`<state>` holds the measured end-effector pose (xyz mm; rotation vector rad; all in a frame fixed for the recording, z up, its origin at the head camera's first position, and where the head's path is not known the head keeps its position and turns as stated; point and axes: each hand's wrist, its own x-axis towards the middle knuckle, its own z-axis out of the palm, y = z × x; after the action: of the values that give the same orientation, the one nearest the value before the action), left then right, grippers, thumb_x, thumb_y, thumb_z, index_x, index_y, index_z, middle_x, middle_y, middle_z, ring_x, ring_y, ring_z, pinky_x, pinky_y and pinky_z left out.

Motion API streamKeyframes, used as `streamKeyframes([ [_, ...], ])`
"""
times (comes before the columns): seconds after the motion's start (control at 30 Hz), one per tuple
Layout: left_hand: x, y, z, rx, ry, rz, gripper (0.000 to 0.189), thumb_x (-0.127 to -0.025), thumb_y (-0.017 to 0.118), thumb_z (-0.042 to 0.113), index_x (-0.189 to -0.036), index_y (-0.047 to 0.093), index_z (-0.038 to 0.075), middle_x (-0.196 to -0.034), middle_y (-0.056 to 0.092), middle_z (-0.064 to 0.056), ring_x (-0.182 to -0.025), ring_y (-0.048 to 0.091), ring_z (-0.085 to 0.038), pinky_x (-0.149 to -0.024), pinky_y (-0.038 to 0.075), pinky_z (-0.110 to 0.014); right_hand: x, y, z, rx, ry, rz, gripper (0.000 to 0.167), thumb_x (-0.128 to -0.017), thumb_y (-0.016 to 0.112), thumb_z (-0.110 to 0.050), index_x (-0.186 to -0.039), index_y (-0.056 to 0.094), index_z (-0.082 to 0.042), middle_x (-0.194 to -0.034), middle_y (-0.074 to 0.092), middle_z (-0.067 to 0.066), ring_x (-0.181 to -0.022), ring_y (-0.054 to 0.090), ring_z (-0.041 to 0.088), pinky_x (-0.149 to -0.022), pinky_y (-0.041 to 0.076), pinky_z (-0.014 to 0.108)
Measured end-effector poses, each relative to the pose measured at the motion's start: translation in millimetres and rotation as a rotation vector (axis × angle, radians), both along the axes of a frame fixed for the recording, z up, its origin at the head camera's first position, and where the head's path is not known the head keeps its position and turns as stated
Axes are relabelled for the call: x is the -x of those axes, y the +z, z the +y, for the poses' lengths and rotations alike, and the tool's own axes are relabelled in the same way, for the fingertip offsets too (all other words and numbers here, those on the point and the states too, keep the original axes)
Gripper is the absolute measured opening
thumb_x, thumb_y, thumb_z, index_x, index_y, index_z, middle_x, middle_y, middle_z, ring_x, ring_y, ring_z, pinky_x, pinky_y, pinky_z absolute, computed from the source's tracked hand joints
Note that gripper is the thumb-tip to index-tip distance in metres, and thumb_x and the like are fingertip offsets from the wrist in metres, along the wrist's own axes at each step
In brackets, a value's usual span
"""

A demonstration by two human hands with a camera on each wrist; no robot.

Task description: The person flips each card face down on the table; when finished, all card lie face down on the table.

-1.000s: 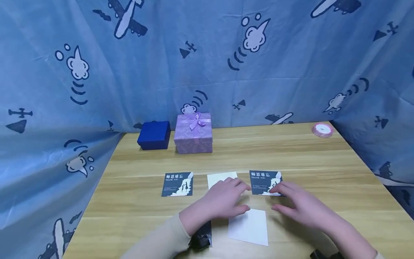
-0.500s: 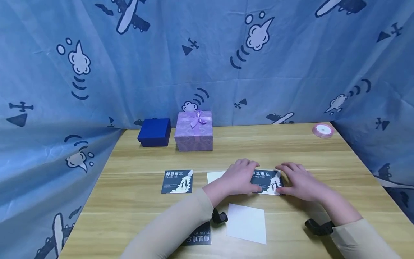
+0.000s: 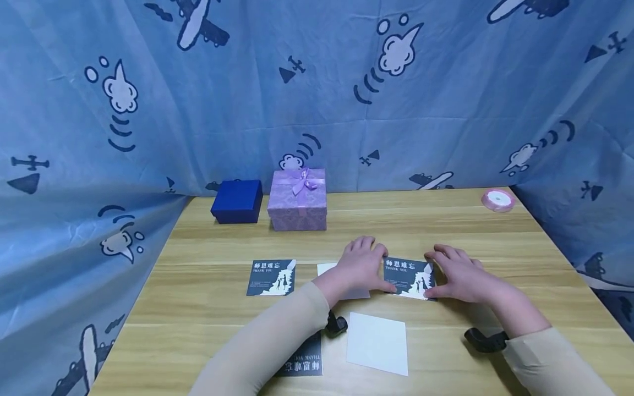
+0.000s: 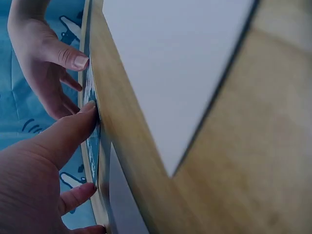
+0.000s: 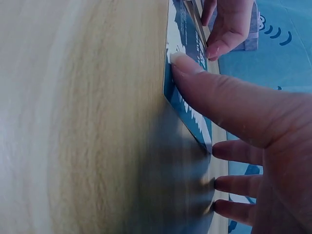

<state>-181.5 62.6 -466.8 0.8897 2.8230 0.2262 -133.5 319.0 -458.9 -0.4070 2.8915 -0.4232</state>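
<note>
L hand (image 3: 360,267) & R hand (image 3: 458,276) holding card (image 3: 407,276) at its ends, thumbs & fingers part-spread across it. Card lying on table (image 3: 421,231) betw. hands. Prob. best pressing soft, both sides even, so card isn't bending.

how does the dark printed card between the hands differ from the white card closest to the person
The printed card has a dark face with white lettering and a picture; the white card shows a plain face. The left hand and right hand touch the printed card; neither touches the white card. The printed card is farther from the person than the white card. Both have four corners.
</note>
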Motion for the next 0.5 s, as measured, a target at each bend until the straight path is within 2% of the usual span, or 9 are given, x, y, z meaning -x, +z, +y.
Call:
streamKeyframes([
  [0.3,1.6,-1.7,2.1,-0.018,0.033,-0.015,0.077,-0.071,0.079,0.077,-0.122,0.048,0.028,-0.158,0.037,-0.006,-0.148,0.031,-0.024,-0.123,0.027,-0.048,3.0,0.8,-4.0,0.0,-0.006,0.014,0.083,-0.076,0.085,-0.06,-0.137,0.058,-0.01,-0.15,0.039,0.035,-0.132,0.036,0.059,-0.095,0.033,0.083],
  [0.4,1.0,-2.4,2.7,-0.054,0.041,-0.006,0.072,-0.074,0.08,0.072,-0.12,0.049,0.027,-0.156,0.039,-0.006,-0.147,0.034,-0.024,-0.123,0.028,-0.047,3.7,0.0,-3.7,0.013,-0.017,0.026,0.077,-0.077,0.086,-0.057,-0.132,0.061,-0.01,-0.148,0.042,0.033,-0.13,0.039,0.057,-0.094,0.034,0.082],
  [0.5,0.9,-2.3,2.7,-0.103,0.043,0.0,0.061,-0.08,0.079,0.065,-0.119,0.051,0.026,-0.151,0.044,-0.004,-0.144,0.039,-0.022,-0.122,0.03,-0.045,5.6,0.0,-3.9,0.051,-0.036,0.067,0.062,-0.079,0.087,-0.049,-0.122,0.064,-0.01,-0.139,0.054,0.027,-0.121,0.049,0.048,-0.093,0.04,0.072],
])
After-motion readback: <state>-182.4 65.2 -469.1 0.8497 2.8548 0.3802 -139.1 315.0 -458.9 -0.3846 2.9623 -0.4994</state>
